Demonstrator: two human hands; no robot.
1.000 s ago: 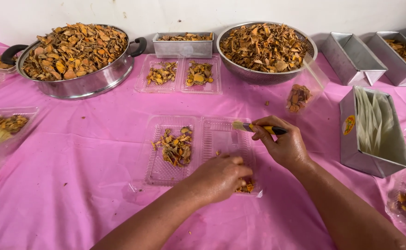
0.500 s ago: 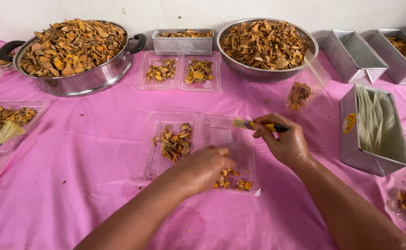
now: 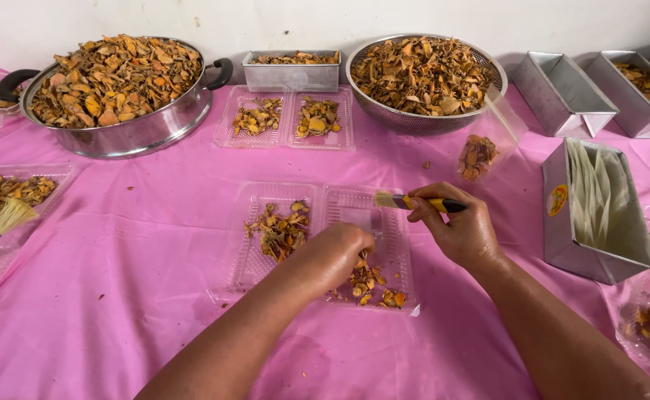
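Left hand (image 3: 332,255) is curled, fingers together, pinching at the dried orange slices (image 3: 373,285) in the right half of an open clear plastic clamshell tray (image 3: 325,244); what exactly it pinches can't be told. Right hand (image 3: 462,230) is closed around a small brush (image 3: 414,201) with a yellow handle, bristles pointing left over the same half of the tray. The tray's left half holds another small heap of slices (image 3: 280,230). The tray sits mid-table on the pink tablecloth (image 3: 117,296), toward the near edge.

Along the far edge: a big steel pot (image 3: 117,96) heaped with slices at the left, a small rectangular metal tin (image 3: 291,70), then a steel colander bowl (image 3: 425,81), also heaped. Just in front of the tin lies a second clamshell (image 3: 288,118) with two small portions. A clear bag of slices (image 3: 480,152) lies just in front of the bowl, near its right side. Far right corner has two more metal tins (image 3: 599,92). At the right edge, a tin holding pale folded bags (image 3: 599,207). At the left edge, another tray of slices (image 3: 10,192) with a second brush (image 3: 2,222) lying on it.
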